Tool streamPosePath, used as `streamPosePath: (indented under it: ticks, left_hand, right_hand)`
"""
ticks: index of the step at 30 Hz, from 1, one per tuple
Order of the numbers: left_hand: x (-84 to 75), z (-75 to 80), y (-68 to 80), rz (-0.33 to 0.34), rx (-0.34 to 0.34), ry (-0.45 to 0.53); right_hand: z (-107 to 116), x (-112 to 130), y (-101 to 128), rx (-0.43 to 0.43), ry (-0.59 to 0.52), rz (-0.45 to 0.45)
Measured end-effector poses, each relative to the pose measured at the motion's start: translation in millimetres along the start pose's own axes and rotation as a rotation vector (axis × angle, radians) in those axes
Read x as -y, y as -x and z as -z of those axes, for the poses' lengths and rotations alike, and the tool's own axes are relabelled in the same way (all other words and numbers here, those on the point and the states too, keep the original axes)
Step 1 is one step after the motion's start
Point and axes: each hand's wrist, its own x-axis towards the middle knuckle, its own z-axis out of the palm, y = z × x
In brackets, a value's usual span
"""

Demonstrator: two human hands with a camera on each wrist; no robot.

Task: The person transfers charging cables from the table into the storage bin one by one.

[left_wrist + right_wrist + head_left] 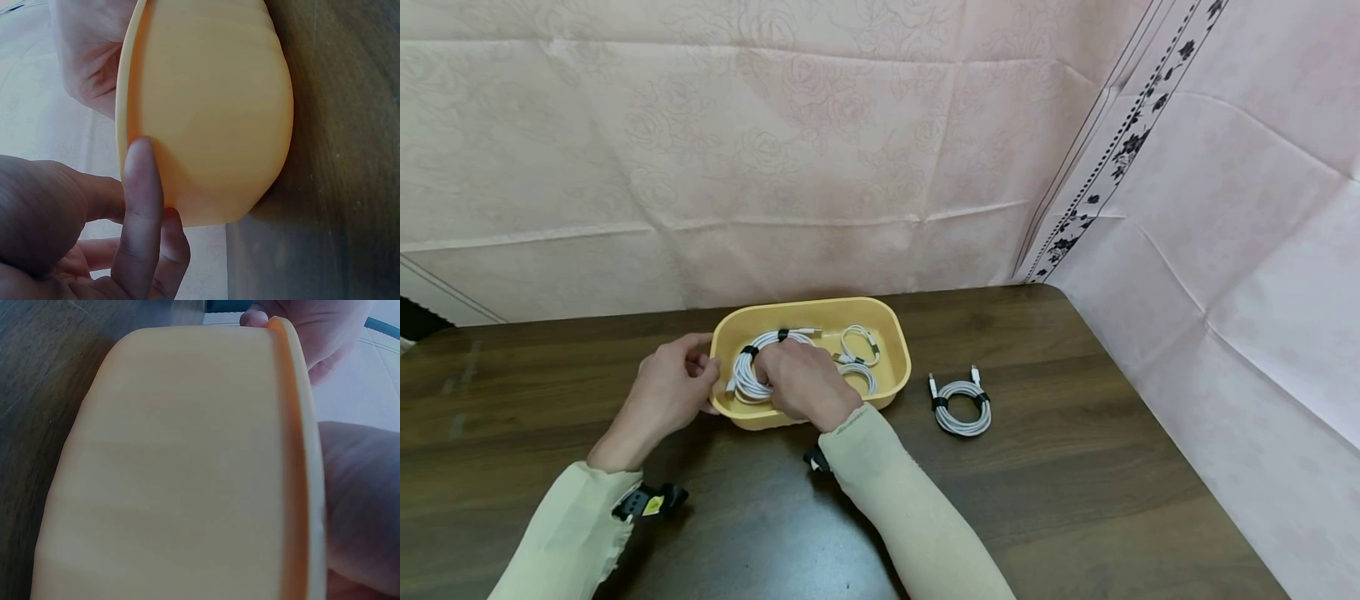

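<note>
While left hand point(672, 385) steadies yellow tub point(891, 350), coiled cables point(859, 344) inside.

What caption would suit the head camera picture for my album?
Right hand reaches into a yellow tub of coiled white cables; left hand touches its rim.

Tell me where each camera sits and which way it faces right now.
Head: above, looking forward and down at the dark wooden table, yellow plastic oval tub and white coiled cables; both sleeved arms show.
Left wrist: low beside the tub's outer wall; left hand touches it.
Right wrist: low against the tub's wall; right hand reaches over the rim.
All views share the tub.
</note>
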Motion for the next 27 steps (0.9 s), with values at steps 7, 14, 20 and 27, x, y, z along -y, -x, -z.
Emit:
streamPosePath:
  ticks: [7, 14, 20, 27]
  left_hand:
    - [-0.7, 0.1, 0.0, 0.004, -0.001, -0.007]
    - [-0.8, 0.5, 0.9, 0.011, 0.013, 0.019]
    - [-0.9, 1.2, 0.7, 0.02, 0.014, 0.004]
    - [-0.6, 1.1, -0.1, 0.019, 0.006, -0.01]
  right_hand:
    - [-0.1, -0.4, 0.2, 0.017, -0.028, -0.001]
    - [-1.5, -0.9, -0.7, 0.018, -0.021, -0.006]
    - [-1.4, 0.0, -0.8, 0.02, -0.013, -0.01]
    - [0.2, 0.0, 0.2, 0.026, -0.01, -0.021]
